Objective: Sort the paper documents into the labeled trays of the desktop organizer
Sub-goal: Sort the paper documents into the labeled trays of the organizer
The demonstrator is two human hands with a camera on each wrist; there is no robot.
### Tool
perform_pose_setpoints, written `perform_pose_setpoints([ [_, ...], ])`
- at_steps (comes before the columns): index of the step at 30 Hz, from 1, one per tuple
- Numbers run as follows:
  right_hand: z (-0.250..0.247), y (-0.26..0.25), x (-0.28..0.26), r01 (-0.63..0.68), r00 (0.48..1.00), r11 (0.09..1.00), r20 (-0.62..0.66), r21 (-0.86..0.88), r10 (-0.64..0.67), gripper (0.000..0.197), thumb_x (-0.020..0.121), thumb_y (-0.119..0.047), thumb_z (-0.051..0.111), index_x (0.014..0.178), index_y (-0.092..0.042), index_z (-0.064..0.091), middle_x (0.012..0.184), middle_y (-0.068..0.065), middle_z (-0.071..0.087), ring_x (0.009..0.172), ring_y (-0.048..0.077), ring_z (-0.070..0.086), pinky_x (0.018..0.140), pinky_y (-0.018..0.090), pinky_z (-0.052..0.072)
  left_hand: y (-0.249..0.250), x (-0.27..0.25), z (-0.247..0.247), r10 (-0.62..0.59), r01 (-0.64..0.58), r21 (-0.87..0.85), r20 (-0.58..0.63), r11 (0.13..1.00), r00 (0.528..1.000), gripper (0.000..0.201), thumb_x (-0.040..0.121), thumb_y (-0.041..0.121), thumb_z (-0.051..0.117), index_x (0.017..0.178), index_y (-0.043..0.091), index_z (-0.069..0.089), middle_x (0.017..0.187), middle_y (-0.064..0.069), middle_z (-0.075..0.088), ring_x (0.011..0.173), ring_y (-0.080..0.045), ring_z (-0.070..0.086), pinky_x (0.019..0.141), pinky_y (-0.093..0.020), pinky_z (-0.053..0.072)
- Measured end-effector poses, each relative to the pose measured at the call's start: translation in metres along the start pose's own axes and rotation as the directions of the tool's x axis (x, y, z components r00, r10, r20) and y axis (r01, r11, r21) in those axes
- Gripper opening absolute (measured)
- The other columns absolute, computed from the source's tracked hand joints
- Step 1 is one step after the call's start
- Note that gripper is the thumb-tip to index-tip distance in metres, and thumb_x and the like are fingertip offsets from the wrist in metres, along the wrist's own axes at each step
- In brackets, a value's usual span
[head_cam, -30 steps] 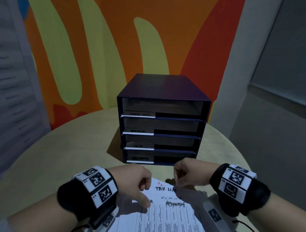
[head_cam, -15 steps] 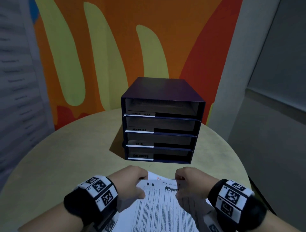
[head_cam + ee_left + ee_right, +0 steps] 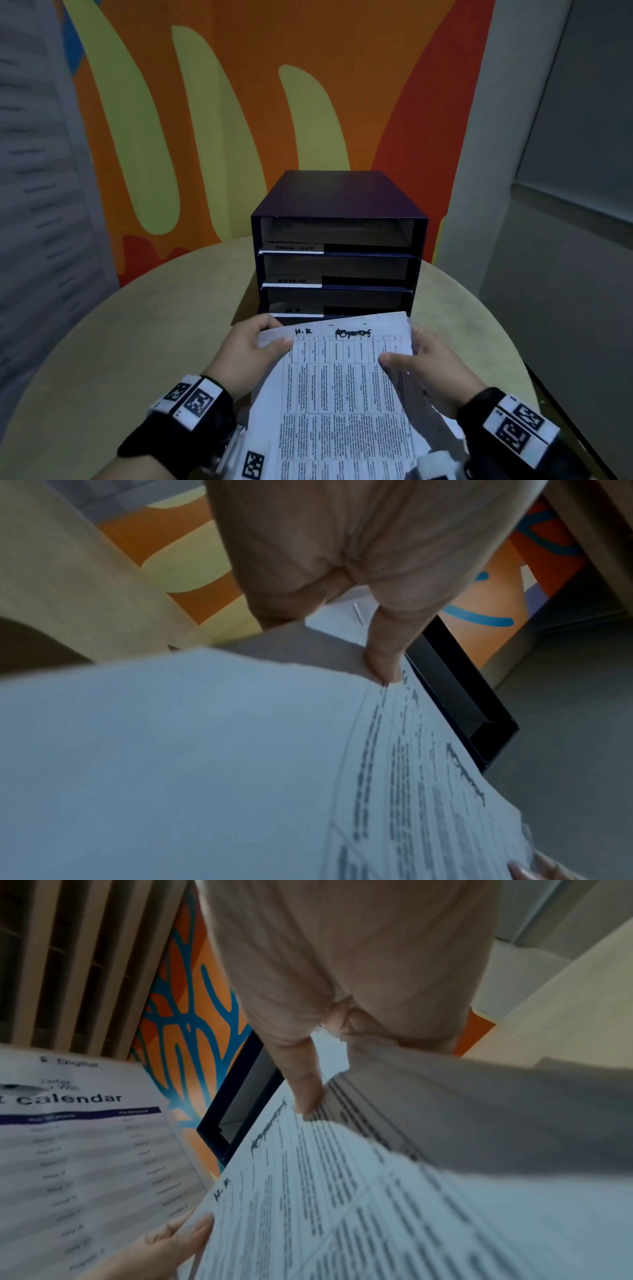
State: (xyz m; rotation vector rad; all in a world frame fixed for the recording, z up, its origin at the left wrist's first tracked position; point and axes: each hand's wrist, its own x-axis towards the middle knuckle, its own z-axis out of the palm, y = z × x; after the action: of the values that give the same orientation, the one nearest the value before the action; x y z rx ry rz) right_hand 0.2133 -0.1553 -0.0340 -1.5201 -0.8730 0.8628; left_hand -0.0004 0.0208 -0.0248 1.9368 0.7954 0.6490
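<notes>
A printed sheet (image 3: 342, 383) with "H.R" handwritten at its top is held up between both hands, in front of the dark navy organizer (image 3: 339, 195). Its far edge covers the organizer's lowest tray. My left hand (image 3: 270, 337) pinches the sheet's top left corner, thumb (image 3: 383, 664) on top. At the top right edge, my right hand (image 3: 411, 356) grips it with the thumb (image 3: 306, 1093) on the print. White labels mark the tray fronts; the third tray's label (image 3: 294, 310) reads "H.R".
The organizer stands at the back of a round beige table (image 3: 137, 342), whose edge curves close on the right. A page headed "calendar" (image 3: 85, 1150) lies below the held sheet. An orange and yellow wall stands behind.
The H.R sheet has come up off the pile and forward toward the organizer. Both hands moved apart to its top corners.
</notes>
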Motion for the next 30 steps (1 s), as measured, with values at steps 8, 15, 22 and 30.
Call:
perform_pose_setpoints([
  [8, 0.002, 0.003, 0.012, -0.008, 0.988, 0.996, -0.156, 0.088, 0.022, 0.023, 0.087, -0.002, 0.066, 0.109, -0.008, 0.066, 0.103, 0.006, 0.074, 0.098, 0.023, 0.071, 0.099, 0.049, 0.048, 0.006, 0.009, 0.007, -0.103, 0.095, -0.378, -0.001, 0.921, 0.995, 0.026, 0.088, 0.027, 0.068, 0.088, 0.002, 0.059, 0.096, -0.029, 0.068, 0.086, -0.044, 0.067, 0.087, -0.064, 0.047],
  [15, 0.005, 0.006, 0.008, 0.013, 0.994, 0.986, -0.110, 0.167, 0.006, 0.032, 0.086, 0.003, 0.064, 0.116, -0.008, 0.062, 0.112, 0.007, 0.071, 0.104, 0.023, 0.068, 0.099, 0.046, 0.048, 0.012, 0.013, 0.010, -0.118, 0.116, -0.499, 0.029, 0.859, 0.993, 0.026, 0.097, 0.016, 0.055, 0.115, -0.003, 0.062, 0.110, -0.017, 0.071, 0.104, -0.032, 0.068, 0.099, -0.051, 0.048],
  [22, 0.007, -0.009, -0.001, 0.060, 0.991, 0.942, -0.133, 0.331, -0.016, 0.023, 0.090, 0.011, 0.053, 0.108, 0.001, 0.062, 0.093, 0.012, 0.075, 0.083, 0.023, 0.073, 0.063, 0.025, 0.058, 0.013, 0.016, 0.008, -0.146, 0.166, -0.499, 0.079, 0.850, 0.986, 0.027, 0.098, 0.013, 0.051, 0.120, 0.001, 0.063, 0.114, -0.017, 0.070, 0.104, -0.032, 0.068, 0.095, -0.050, 0.050],
  [30, 0.000, -0.049, -0.002, 0.256, 0.948, 0.960, -0.222, 0.112, -0.227, 0.020, 0.088, -0.008, 0.063, 0.108, -0.014, 0.067, 0.107, 0.000, 0.073, 0.100, 0.012, 0.069, 0.088, 0.029, 0.052, 0.058, 0.013, -0.009, -0.050, 0.024, -0.532, -0.034, 0.846, 0.998, 0.026, 0.097, 0.018, 0.052, 0.115, 0.004, 0.065, 0.105, -0.016, 0.072, 0.094, -0.031, 0.071, 0.084, -0.046, 0.055],
])
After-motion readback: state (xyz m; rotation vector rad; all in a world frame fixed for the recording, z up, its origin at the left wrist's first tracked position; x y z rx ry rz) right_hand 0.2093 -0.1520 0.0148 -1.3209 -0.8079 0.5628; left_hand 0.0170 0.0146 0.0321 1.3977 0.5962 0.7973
